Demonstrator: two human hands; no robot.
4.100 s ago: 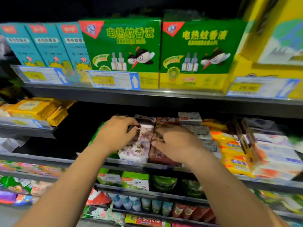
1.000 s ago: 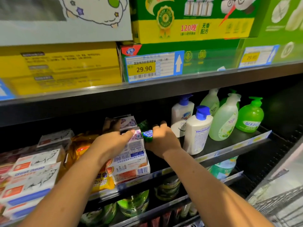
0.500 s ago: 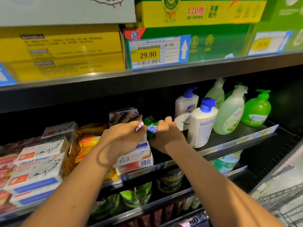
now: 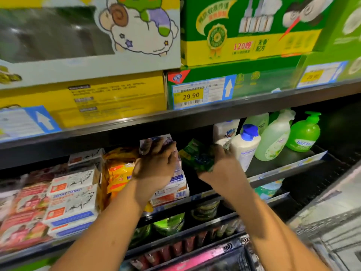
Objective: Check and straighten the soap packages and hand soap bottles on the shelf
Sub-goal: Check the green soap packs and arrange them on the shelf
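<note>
As the green soap package (image 4: pixel 195 156) looks light, stiff at the corners and slick in its wrapper, I judge it is best held by its edges rather than its glossy face. The right hand (image 4: pixel 222 169) curls round it, holding it tilted on the shelf (image 4: pixel 279 164) between the stacked soap boxes (image 4: pixel 172 184) on the left and the hand soap bottles (image 4: pixel 246 145) on the right. The left hand (image 4: pixel 156 167) curls over the stack's top box.

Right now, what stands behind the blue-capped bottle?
A second white bottle stands behind the blue-capped bottle, with a pale green bottle beside it. Their tops are hidden by the upper shelf, and the right hand covers the white one's base.
</note>
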